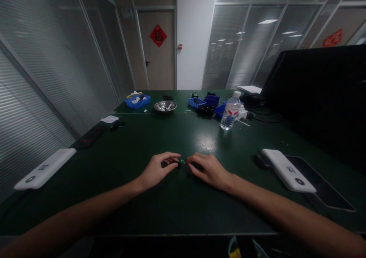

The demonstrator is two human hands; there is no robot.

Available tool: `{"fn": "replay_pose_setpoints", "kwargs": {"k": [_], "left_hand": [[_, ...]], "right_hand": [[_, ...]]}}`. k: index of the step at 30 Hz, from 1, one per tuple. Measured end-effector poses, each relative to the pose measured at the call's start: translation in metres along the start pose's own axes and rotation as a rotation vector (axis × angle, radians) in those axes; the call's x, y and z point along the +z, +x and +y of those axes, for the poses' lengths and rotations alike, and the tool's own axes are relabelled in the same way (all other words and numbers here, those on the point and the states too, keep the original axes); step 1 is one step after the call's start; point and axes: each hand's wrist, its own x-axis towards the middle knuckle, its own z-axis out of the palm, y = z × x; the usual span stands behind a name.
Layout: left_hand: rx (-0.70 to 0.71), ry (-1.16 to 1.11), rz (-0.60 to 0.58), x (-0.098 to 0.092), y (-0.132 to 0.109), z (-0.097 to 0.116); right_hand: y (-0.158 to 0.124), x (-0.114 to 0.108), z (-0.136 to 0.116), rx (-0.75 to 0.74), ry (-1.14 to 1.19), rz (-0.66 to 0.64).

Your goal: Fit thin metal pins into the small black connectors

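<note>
Near the middle of the dark green table (183, 208), my left hand (156, 169) curves inward, thumb and fingers drawn close around a small dark piece (179, 165) at their tips. Its kind is too small to tell. Facing it, my right hand (210, 170) has its thumb and fingers bent toward each other. Whatever lies between those fingertips, if anything, cannot be made out. A tiny green bit (182, 161) shows in the narrow gap between both hands.
A water bottle (231, 111) stands beyond my right hand. Farther back are a metal bowl (165, 111), a blue basket (138, 105) and blue trays (196, 107). White power banks (45, 169) (288, 170) lie at both sides. A black monitor (320, 105) rises at right.
</note>
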Motion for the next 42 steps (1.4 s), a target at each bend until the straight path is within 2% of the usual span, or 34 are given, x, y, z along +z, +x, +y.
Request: {"fn": "replay_pose_setpoints", "kwargs": {"k": [7, 12, 17, 24, 31, 34, 39, 42], "left_hand": [[-0.011, 0.084, 0.068, -0.015, 0.007, -0.011], [0.002, 0.125, 0.090, -0.020, 0.009, -0.016], [0.031, 0.152, 0.076, -0.020, 0.009, -0.020], [0.035, 0.261, 0.030, -0.020, 0.008, -0.022], [0.061, 0.376, -0.042, -0.021, 0.002, -0.013], [0.103, 0.379, -0.034, -0.012, -0.004, -0.005], [0.269, 0.418, -0.052, 0.007, -0.012, 0.005], [0.318, 0.471, -0.067, 0.009, -0.010, 0.004]], "right_hand": [[0.007, -0.006, 0.014, 0.019, -0.171, -0.112], [0.010, -0.009, 0.012, -0.075, -0.373, -0.243], [0.013, -0.013, 0.007, -0.156, -0.506, -0.301], [0.012, -0.012, 0.009, -0.191, -0.567, -0.311], [0.007, -0.016, 0.024, 0.036, -0.433, -0.207], [0.006, -0.016, 0.031, 0.105, -0.375, -0.165], [0.006, -0.011, 0.033, 0.104, -0.351, -0.148], [0.005, -0.010, 0.031, 0.110, -0.359, -0.142]]}}
